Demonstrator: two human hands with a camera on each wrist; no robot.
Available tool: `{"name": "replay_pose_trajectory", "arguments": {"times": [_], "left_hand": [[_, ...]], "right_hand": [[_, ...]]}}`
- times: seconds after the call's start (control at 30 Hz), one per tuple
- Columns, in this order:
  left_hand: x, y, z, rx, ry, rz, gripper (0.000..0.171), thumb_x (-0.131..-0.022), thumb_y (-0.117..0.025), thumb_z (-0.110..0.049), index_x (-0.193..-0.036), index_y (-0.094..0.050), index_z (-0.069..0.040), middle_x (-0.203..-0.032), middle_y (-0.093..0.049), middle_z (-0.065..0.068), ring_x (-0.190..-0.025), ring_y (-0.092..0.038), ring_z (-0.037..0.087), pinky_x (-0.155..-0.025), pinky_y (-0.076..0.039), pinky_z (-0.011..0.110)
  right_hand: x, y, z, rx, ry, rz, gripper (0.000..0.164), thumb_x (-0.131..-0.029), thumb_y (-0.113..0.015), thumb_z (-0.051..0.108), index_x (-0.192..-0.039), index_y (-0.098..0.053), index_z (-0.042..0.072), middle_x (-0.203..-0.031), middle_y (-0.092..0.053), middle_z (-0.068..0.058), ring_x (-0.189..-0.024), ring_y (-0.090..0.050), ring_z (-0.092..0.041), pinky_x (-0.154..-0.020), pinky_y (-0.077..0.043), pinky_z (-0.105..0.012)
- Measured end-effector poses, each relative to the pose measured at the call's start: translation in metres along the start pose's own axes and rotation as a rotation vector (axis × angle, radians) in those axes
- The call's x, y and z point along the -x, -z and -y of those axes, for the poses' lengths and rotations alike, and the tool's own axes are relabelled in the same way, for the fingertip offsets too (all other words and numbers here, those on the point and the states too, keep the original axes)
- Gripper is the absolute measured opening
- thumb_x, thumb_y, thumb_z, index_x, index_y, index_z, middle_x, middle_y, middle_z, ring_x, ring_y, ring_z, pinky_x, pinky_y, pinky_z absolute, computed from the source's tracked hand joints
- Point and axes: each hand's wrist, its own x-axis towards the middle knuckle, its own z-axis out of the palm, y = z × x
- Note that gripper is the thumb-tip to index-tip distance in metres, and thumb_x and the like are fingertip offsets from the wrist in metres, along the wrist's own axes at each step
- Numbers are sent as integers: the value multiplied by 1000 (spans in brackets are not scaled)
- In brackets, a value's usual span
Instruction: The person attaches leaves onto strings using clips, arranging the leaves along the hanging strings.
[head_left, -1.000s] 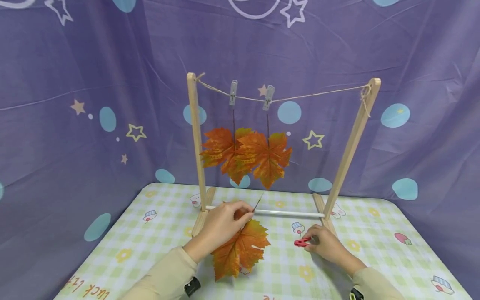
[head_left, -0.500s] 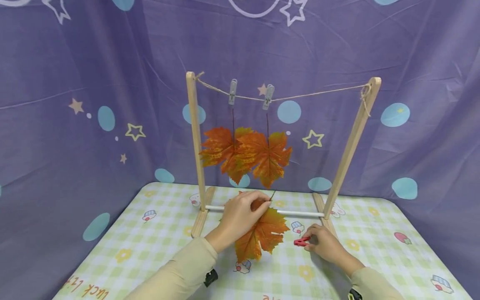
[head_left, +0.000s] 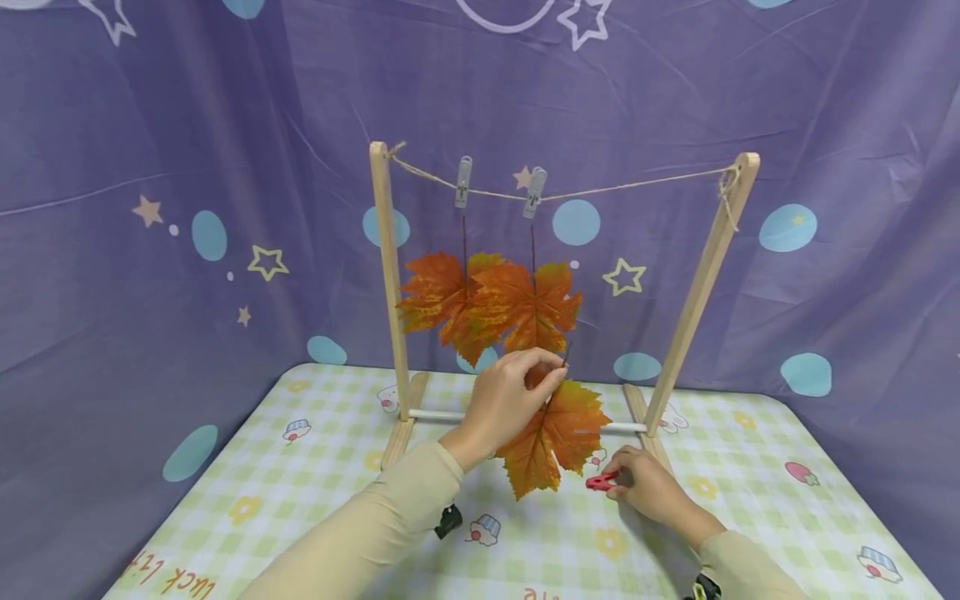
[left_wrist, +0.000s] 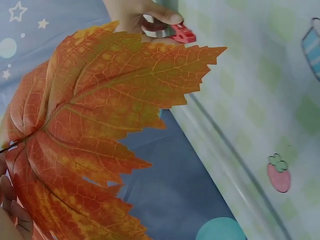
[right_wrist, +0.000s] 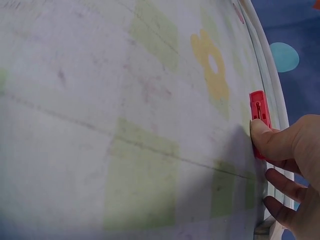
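Note:
An orange maple leaf (head_left: 557, 437) hangs from my left hand (head_left: 512, 396), which pinches its dark stem between thumb and fingertips. In the left wrist view the leaf (left_wrist: 100, 100) spreads large across the picture, its stem at the left edge. My right hand (head_left: 651, 485) pinches a red clothespin (head_left: 601, 482) between thumb and forefinger, low over the tablecloth. The right wrist view shows the clothespin (right_wrist: 260, 107) lengthwise, with the thumb across its side. Two similar leaves, a left one (head_left: 435, 292) and a right one (head_left: 528, 304), hang by their stems behind my left hand.
Twine (head_left: 630, 187) sags between a left wooden post (head_left: 388, 275) and a right wooden post (head_left: 701, 292). Two grey clothespins, one (head_left: 462, 182) left of the other (head_left: 534, 192), clip the leaves there. A white rod (head_left: 435, 415) joins the posts low down, above the checked tablecloth (head_left: 300, 517).
My left hand has moved right and up with the leaf, from left of the frame's middle to below the hanging leaves. The right hand with the red clothespin has stayed nearly still.

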Motion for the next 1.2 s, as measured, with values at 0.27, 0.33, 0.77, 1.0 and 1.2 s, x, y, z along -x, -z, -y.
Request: {"name": "replay_pose_trajectory", "arguments": {"times": [0.27,0.33,0.77,1.0,1.2], "left_hand": [[-21,-3,-6,14,30,-36,16,-97,-66,-30,-108,-73,-21,-88,-67,-11,-66,-48,5,-56,-40,23],[-27,-3,-7,4,35,-50,16,-98,-65,-32,-107,-73,-21,-87,-66,-11,-64,-47,5,-54,-39,22],[-61,-10,-17,-13,19,-83,19,-99,-62,-37,-109,-72,-25,-91,-68,-16,-59,-44,3,-49,-35,23],[-76,-11,-17,-14,25,-124,19,-99,-63,-35,-110,-72,-24,-92,-69,-15,-58,-44,3,-50,-35,23],[-86,-14,-20,27,36,-163,20,-99,-62,-36,-110,-72,-23,-90,-69,-15,-57,-45,3,-49,-35,24]], "right_hand": [[-1,1,4,14,-12,11,22,-72,-87,7,-85,-71,16,-92,-61,7,-87,-58,-17,-80,-48,-35],[-1,2,6,12,-17,13,21,-72,-87,9,-86,-72,15,-92,-61,7,-84,-56,-16,-78,-48,-34],[4,12,13,-40,-86,48,20,-80,-82,15,-97,-73,8,-94,-66,2,-90,-62,-21,-83,-52,-42],[6,14,15,-25,-115,47,19,-82,-80,14,-100,-73,10,-99,-70,1,-93,-64,-23,-85,-52,-46],[8,20,20,-19,-142,9,20,-83,-78,7,-103,-73,5,-103,-71,-6,-99,-65,-31,-89,-50,-52]]}}
